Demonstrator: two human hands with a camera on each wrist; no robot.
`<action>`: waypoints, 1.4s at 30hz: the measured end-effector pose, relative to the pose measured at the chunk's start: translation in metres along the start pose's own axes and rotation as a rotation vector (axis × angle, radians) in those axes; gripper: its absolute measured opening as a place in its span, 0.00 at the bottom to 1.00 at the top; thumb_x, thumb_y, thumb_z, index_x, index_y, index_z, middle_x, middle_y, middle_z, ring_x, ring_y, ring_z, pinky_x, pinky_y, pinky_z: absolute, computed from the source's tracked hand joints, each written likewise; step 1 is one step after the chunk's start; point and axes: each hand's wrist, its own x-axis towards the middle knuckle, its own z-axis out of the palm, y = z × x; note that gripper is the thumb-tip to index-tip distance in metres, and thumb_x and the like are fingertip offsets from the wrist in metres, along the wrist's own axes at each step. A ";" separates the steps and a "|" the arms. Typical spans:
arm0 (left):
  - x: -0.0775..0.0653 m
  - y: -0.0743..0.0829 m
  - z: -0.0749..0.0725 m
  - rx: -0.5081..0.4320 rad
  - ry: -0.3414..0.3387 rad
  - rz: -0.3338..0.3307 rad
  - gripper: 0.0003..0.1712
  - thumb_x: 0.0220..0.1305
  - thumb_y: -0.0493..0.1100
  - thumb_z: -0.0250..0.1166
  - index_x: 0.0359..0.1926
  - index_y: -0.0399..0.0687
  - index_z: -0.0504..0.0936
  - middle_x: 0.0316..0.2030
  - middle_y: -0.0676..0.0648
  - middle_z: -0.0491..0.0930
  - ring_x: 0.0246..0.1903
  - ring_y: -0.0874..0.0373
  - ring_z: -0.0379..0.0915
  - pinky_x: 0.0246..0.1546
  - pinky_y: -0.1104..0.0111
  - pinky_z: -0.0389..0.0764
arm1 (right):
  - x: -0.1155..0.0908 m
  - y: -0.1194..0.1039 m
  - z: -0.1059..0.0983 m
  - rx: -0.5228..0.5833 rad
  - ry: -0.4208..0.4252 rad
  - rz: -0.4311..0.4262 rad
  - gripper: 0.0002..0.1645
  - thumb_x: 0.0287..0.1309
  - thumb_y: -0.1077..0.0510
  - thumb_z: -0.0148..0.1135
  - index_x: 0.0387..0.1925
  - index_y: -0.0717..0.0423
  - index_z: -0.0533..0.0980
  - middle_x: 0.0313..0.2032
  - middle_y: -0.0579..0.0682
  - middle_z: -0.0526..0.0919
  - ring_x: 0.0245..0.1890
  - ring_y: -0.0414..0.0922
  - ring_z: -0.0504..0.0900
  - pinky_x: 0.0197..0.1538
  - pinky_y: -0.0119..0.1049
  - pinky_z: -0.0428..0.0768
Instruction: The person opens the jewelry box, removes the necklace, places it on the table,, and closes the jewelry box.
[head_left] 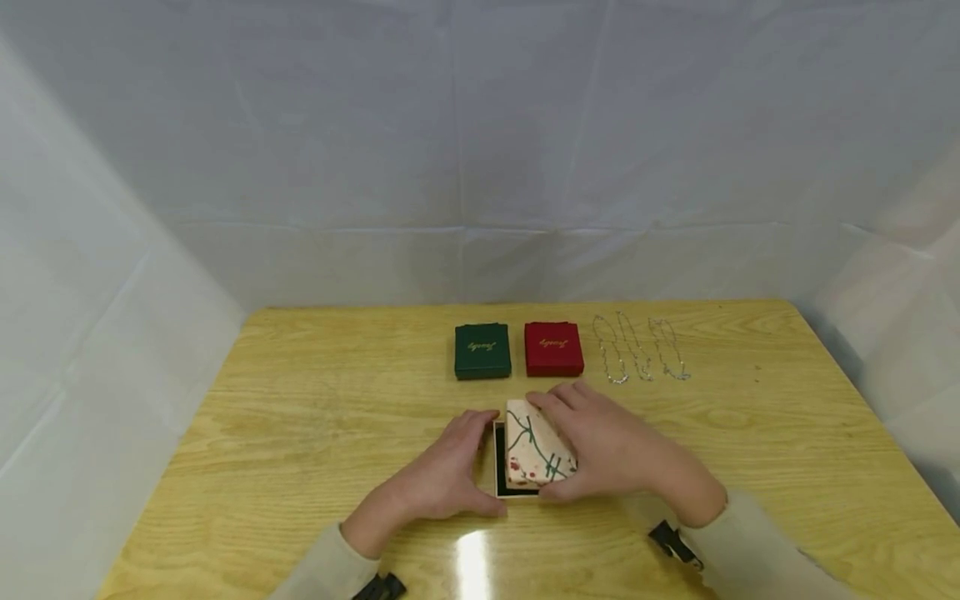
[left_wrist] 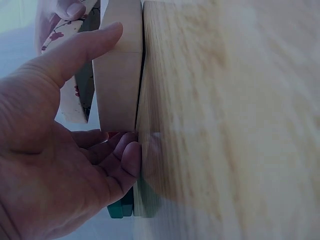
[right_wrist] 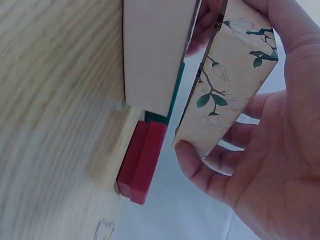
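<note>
A cream box lid (head_left: pixel 536 454) with printed branches and blossoms is in my right hand (head_left: pixel 618 442), held by its far and near edges. The lid tilts, raised off the box base (head_left: pixel 498 471), whose dark inside shows at the left. In the right wrist view, a gap separates the lid (right_wrist: pixel 225 85) from the plain pale side of the base (right_wrist: pixel 152 60). My left hand (head_left: pixel 442 471) holds the base where it sits on the table, thumb at the near side and fingers at the far side. In the left wrist view, the thumb lies against the base (left_wrist: pixel 117 95).
Behind the hands sit a green box (head_left: pixel 482 352) and a red box (head_left: pixel 553 349), both closed, with gold lettering. To their right, three silver chain necklaces (head_left: pixel 618 381) lie on the wooden table (head_left: pixel 337 383). White sheeting (head_left: pixel 375 167) stands behind and at both sides.
</note>
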 end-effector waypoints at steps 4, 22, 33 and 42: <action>0.000 0.000 0.000 -0.001 0.007 0.011 0.68 0.35 0.58 0.81 0.73 0.47 0.50 0.66 0.51 0.58 0.64 0.57 0.54 0.65 0.60 0.60 | 0.003 -0.005 0.003 0.004 -0.019 0.004 0.67 0.30 0.23 0.69 0.71 0.48 0.59 0.56 0.42 0.70 0.49 0.39 0.67 0.50 0.37 0.74; -0.002 0.001 0.000 -0.051 0.006 -0.007 0.74 0.36 0.57 0.81 0.75 0.49 0.41 0.71 0.47 0.51 0.68 0.54 0.49 0.66 0.58 0.58 | 0.009 -0.014 0.014 0.007 -0.034 -0.006 0.65 0.32 0.25 0.69 0.71 0.49 0.59 0.56 0.42 0.68 0.47 0.39 0.66 0.42 0.35 0.75; -0.002 0.001 0.001 -0.032 0.013 -0.021 0.75 0.36 0.58 0.81 0.75 0.54 0.37 0.71 0.47 0.50 0.68 0.55 0.49 0.65 0.59 0.59 | 0.011 -0.015 0.016 0.022 -0.046 -0.002 0.66 0.32 0.27 0.71 0.71 0.49 0.58 0.55 0.42 0.67 0.46 0.39 0.65 0.42 0.34 0.75; -0.002 0.002 0.002 -0.022 0.022 -0.009 0.74 0.36 0.57 0.81 0.75 0.54 0.38 0.70 0.46 0.52 0.67 0.55 0.51 0.65 0.59 0.59 | 0.007 -0.013 0.016 0.048 -0.053 -0.041 0.68 0.30 0.36 0.75 0.73 0.48 0.53 0.57 0.45 0.66 0.47 0.41 0.65 0.42 0.34 0.76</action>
